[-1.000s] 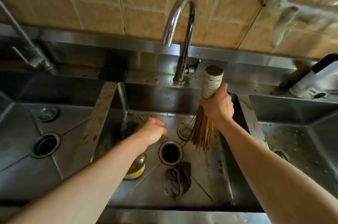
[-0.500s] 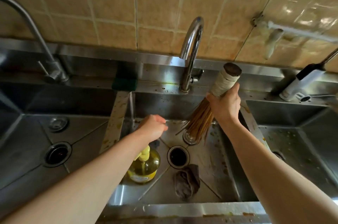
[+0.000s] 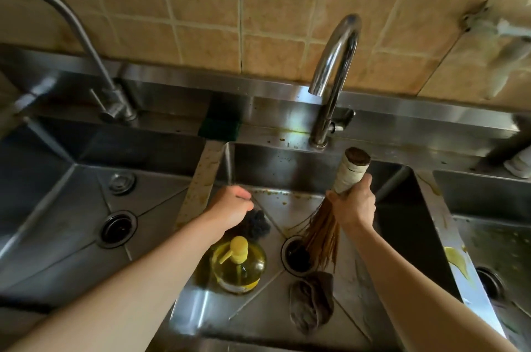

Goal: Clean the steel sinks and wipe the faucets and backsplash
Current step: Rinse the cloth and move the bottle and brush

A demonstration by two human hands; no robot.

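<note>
My right hand [image 3: 355, 205] grips a bamboo whisk brush [image 3: 349, 176] by its wrapped handle, bristles pointing down at the drain [image 3: 296, 258] of the middle steel sink [image 3: 258, 320]. My left hand [image 3: 231, 206] hovers with curled fingers over a dark scouring ball [image 3: 258, 223] in the sink's far left corner; whether it touches the ball is unclear. A curved faucet [image 3: 333, 75] rises behind the middle sink, below the tiled backsplash [image 3: 258, 21]. Brown specks dot the sink's back ledge.
A yellow pump bottle of dish soap [image 3: 238, 265] stands in the middle sink beside a crumpled grey cloth [image 3: 311, 301]. A green sponge [image 3: 219, 126] lies on the back ledge. Left sink [image 3: 71, 222] has its own faucet [image 3: 86, 44]; right sink [image 3: 494, 251] is stained yellow at its divider.
The view has shifted down and closer. My right hand moved the brush from the back of the sink down over the drain. My left hand stayed near the far left corner.
</note>
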